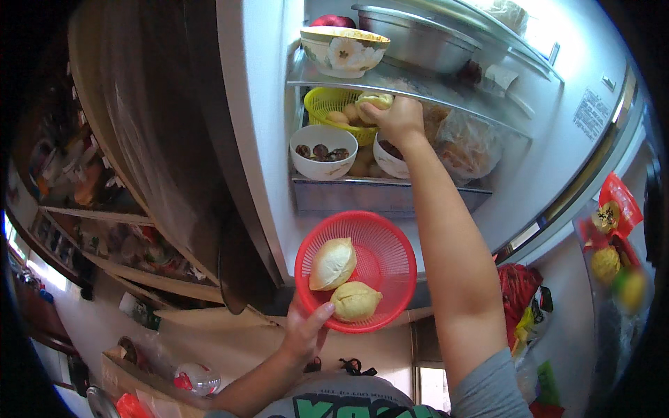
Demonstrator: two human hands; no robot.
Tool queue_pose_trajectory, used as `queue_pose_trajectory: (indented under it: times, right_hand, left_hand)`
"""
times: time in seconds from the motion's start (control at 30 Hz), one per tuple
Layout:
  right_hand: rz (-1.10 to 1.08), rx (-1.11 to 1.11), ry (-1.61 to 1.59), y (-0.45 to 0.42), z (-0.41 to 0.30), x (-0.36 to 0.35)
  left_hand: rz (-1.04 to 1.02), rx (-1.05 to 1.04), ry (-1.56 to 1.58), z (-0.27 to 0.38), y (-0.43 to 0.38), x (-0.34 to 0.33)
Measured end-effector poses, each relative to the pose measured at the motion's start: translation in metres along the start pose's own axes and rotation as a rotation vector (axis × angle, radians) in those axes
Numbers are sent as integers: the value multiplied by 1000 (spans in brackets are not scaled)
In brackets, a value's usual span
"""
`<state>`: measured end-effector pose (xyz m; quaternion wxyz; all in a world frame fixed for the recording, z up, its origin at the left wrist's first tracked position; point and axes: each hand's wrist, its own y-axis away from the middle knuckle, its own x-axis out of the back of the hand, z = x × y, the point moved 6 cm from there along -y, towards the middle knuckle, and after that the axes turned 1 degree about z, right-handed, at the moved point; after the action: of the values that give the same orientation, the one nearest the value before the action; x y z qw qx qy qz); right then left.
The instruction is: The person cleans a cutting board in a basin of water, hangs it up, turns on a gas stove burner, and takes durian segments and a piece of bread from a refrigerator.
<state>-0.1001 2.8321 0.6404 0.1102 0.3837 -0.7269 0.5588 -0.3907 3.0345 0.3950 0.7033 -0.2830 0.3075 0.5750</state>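
Observation:
My left hand (308, 329) grips the lower left rim of a red plastic basket (389, 261), its thumb over the edge. Two pale yellow, pointed oval food pieces, possibly buns (333, 264), lie inside. My right hand (400, 117) reaches into the open refrigerator, below the upper glass shelf, and holds a similar pale piece (370, 104) over a yellow plastic basket (321, 104) of eggs (351, 111). Two white bowls with dark round food stand in front: one bowl (324, 166) at the left, the other (389, 159) partly behind my right wrist.
A floral bowl (345, 52) and a steel basin (418, 42) stand on the upper shelf (376, 76). Plastic-bagged food (468, 149) lies right of my right hand. The open refrigerator door (564, 157) is at the right. A plastic bottle (196, 379) and a cardboard box (141, 381) are at lower left.

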Motion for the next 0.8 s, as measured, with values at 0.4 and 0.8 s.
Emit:
queue_pose_trajectory:
  times: [0.4, 0.8]
  right_hand:
    - [-1, -241, 14, 19, -8, 33]
    - [24, -311, -455, 55, -6, 80]
  left_hand:
    - [48, -81, 48, -3, 4, -9]
    - [53, -57, 109, -10, 1, -3]
